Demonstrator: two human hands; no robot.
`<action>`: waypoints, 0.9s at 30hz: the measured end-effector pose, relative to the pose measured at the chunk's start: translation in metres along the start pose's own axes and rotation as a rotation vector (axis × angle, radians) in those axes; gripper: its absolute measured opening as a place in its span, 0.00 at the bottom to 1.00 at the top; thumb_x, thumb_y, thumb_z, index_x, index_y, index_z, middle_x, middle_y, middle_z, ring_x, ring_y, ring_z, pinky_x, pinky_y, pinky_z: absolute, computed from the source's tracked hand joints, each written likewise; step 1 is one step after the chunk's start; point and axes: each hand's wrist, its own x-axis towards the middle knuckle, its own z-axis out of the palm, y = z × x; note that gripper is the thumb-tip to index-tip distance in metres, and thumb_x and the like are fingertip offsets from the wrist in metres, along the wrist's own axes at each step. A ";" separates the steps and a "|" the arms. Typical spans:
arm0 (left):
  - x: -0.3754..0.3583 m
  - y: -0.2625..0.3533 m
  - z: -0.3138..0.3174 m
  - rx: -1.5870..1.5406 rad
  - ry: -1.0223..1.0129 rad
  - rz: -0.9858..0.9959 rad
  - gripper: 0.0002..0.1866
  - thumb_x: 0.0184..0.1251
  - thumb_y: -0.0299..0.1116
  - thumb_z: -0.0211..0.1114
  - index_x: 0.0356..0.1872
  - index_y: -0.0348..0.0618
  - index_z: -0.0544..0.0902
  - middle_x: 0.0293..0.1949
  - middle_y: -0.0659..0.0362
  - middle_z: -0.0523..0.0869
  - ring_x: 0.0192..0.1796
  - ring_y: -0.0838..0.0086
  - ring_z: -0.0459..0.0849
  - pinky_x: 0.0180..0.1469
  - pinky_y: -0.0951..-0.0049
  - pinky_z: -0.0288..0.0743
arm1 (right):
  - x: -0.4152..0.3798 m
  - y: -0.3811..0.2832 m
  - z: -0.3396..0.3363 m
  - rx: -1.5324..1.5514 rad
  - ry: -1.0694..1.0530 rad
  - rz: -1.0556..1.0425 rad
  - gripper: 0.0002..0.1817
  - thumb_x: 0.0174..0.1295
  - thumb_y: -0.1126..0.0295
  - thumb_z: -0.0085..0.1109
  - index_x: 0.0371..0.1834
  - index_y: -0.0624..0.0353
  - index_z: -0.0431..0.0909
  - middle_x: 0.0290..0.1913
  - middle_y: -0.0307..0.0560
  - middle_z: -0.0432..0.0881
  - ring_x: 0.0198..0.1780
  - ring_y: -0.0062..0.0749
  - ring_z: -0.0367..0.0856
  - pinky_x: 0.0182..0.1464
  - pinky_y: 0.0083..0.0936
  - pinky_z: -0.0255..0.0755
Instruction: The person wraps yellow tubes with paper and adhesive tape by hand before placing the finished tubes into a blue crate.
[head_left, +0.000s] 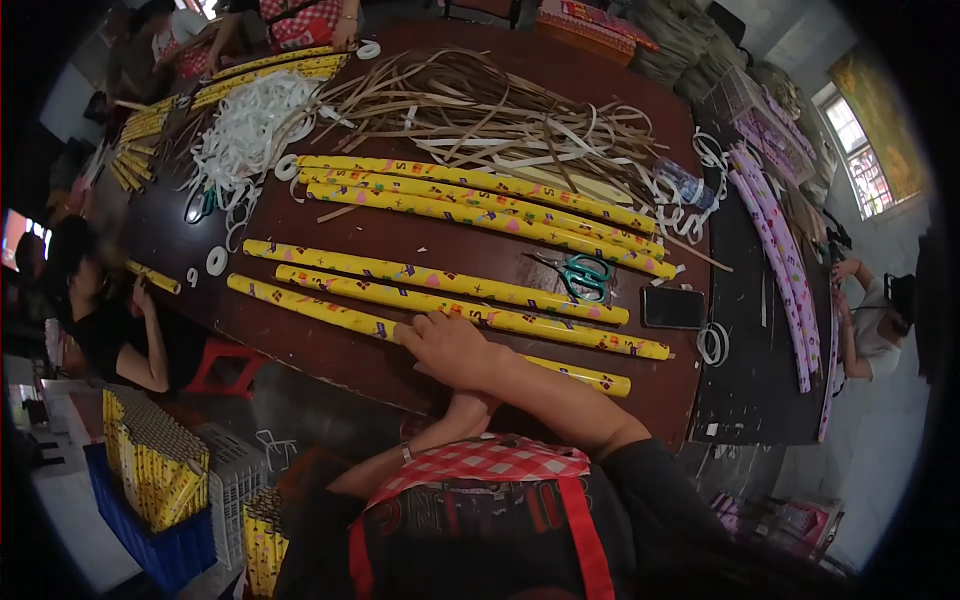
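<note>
My right hand (445, 350) lies over the middle of the nearest yellow printed tube (310, 308), its fingers curled down onto it. Below the right forearm, at the table's front edge, is my left hand (468, 408); its fingers are mostly hidden. Just beyond are two more yellow tubes, a middle one (560, 333) and a farther one (430, 278), lying nearly parallel. Several others form a farther group (480, 205). Teal-handled scissors (585, 277) and a dark phone (673, 308) lie to the right of the tubes.
Brown and white strips (480, 100) and a white tangled heap (255, 125) cover the back of the table. A plastic bottle (685, 185) lies at right, near pink tubes (775, 260). People sit around. A blue crate (150, 540) holds yellow tubes at lower left.
</note>
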 end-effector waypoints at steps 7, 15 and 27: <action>0.016 0.001 0.015 0.203 -0.022 -0.313 0.18 0.70 0.34 0.57 0.60 0.48 0.70 0.53 0.61 0.76 0.55 0.76 0.75 0.54 0.65 0.72 | -0.024 0.037 0.020 0.055 0.009 0.091 0.30 0.55 0.69 0.58 0.63 0.60 0.64 0.43 0.55 0.77 0.43 0.51 0.79 0.43 0.40 0.75; -0.018 0.061 -0.013 0.678 -0.058 -0.152 0.15 0.67 0.31 0.60 0.54 0.42 0.75 0.51 0.58 0.80 0.53 0.71 0.78 0.55 0.66 0.72 | -0.048 0.049 0.013 0.156 0.064 0.201 0.18 0.54 0.69 0.59 0.47 0.59 0.71 0.39 0.52 0.77 0.40 0.48 0.79 0.41 0.37 0.76; 0.043 0.135 -0.021 2.036 -0.453 0.693 0.23 0.47 0.41 0.73 0.46 0.50 0.78 0.35 0.63 0.79 0.42 0.69 0.79 0.43 0.66 0.67 | -0.091 0.037 -0.012 -0.078 0.127 0.225 0.19 0.53 0.62 0.64 0.45 0.59 0.74 0.33 0.47 0.79 0.32 0.40 0.80 0.32 0.33 0.75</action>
